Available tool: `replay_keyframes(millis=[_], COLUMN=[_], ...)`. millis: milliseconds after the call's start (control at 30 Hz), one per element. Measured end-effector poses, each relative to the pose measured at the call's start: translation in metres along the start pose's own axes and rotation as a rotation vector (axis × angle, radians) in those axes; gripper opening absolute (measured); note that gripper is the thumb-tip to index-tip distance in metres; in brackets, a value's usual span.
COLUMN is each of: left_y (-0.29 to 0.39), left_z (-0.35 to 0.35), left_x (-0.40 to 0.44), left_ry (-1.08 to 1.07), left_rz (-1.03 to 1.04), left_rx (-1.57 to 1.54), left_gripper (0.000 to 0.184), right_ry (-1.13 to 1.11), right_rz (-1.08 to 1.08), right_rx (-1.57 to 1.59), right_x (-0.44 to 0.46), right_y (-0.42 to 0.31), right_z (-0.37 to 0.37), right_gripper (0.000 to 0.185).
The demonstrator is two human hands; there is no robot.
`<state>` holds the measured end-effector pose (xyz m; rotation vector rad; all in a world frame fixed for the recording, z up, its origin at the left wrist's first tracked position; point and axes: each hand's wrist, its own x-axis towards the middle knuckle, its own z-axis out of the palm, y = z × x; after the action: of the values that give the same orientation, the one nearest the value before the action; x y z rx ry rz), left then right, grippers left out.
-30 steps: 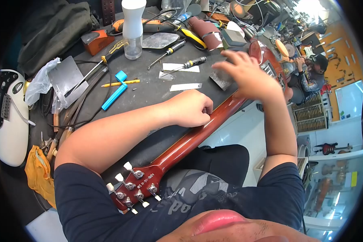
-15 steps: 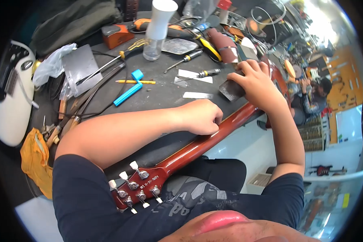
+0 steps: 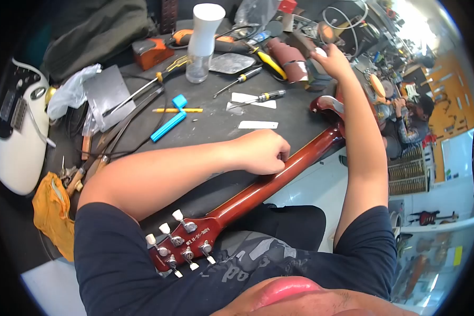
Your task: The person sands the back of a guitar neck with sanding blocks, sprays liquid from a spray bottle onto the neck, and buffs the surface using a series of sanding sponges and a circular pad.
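Note:
A red-brown guitar lies back side up, its neck point(image 3: 253, 196) running diagonally from the headstock point(image 3: 187, 245) with white tuner buttons near my body. My left hand point(image 3: 260, 151) rests on the neck with curled fingers; its thumb is hidden. On the right, my right hand point(image 3: 334, 62) reaches past the guitar body point(image 3: 329, 107) to the back of the bench, beside a brown sandpaper roll point(image 3: 288, 59). Its fingers are bent around something partly white and grey, too covered to make out.
Across the dark bench point(image 3: 216, 105) lie screwdrivers point(image 3: 246, 76), a pencil point(image 3: 177, 110), a blue plastic tool point(image 3: 168, 125) and a white-topped bottle point(image 3: 200, 47). A white guitar body point(image 3: 18, 142) stands at left. Another person point(image 3: 413, 118) sits at far right.
My right hand has moved up and away from the neck to the back of the bench. The dark block it held beside the neck no longer shows there. My left hand stays put.

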<state>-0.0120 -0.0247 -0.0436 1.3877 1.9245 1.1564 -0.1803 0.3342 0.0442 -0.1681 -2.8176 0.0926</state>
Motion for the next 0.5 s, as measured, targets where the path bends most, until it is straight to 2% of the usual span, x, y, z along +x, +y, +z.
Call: replay_keyframes(millis=[33, 133, 200, 300, 333, 367, 433, 500], left_y=[0.000, -0.003, -0.002, 0.002, 0.002, 0.003, 0.003, 0.003], left_z=[0.000, 0.002, 0.000, -0.001, -0.002, -0.001, 0.001, -0.001], left_x=[0.001, 0.001, 0.004, 0.002, 0.002, 0.002, 0.001, 0.002], left_ry=[0.003, 0.001, -0.008, -0.031, -0.030, -0.028, -0.024, -0.009], left_rz=[0.008, 0.019, 0.007, -0.022, -0.024, -0.027, -0.019, -0.015], left_rx=[0.008, 0.008, 0.004, -0.008, -0.007, -0.008, -0.008, -0.009], left_gripper=[0.032, 0.032, 0.032, 0.032, 0.032, 0.032, 0.032, 0.032], right_ry=[-0.105, -0.298, -0.352, -0.260, -0.285, -0.236, -0.129, -0.207], right_rz=[0.127, 0.229, 0.284, 0.164, 0.205, 0.238, 0.372, 0.274], right_rx=[-0.051, -0.084, -0.036, 0.110, 0.063, 0.026, 0.044, 0.063], right_x=[-0.013, -0.031, -0.037, -0.048, -0.046, -0.047, -0.050, -0.043], right_y=[-0.004, 0.008, 0.009, 0.007, 0.007, 0.005, 0.001, 0.002], right_z=[-0.011, -0.015, -0.019, -0.018, -0.011, -0.001, 0.016, 0.028], right_gripper=[0.099, 0.092, 0.093, 0.101, 0.111, 0.132, 0.148, 0.152])
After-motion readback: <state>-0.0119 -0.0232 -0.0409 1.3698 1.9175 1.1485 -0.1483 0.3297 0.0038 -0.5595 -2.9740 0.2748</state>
